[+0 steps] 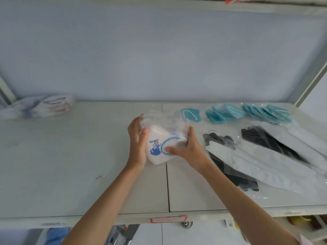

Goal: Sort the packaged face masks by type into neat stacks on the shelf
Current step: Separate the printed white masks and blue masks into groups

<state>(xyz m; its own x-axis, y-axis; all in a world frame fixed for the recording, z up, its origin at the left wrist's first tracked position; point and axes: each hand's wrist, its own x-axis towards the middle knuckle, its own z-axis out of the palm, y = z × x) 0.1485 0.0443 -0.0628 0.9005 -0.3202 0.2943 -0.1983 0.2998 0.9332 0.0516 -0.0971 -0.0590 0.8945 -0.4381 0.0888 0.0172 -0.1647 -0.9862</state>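
Note:
Both hands hold a stack of white packaged masks (pixel 160 147) with a blue cartoon print, just above the middle of the white shelf (pixel 70 165). My left hand (pixel 137 144) grips its left side, thumb on top. My right hand (pixel 189 149) clasps the right side, thumb across the front. Teal packaged masks (pixel 235 113) lie fanned in overlapping groups at the back right. Black masks (pixel 265 140) and white packaged masks (pixel 256 165) lie mixed and overlapping at the right. A blurred stack of white patterned packs (pixel 40 106) sits at the back left.
The shelf's pale back wall (pixel 159 59) rises behind everything. A seam (pixel 167 183) divides the shelf surface into two panels. A red label holder (pixel 168 219) hangs on the front edge. A lower shelf with goods shows below.

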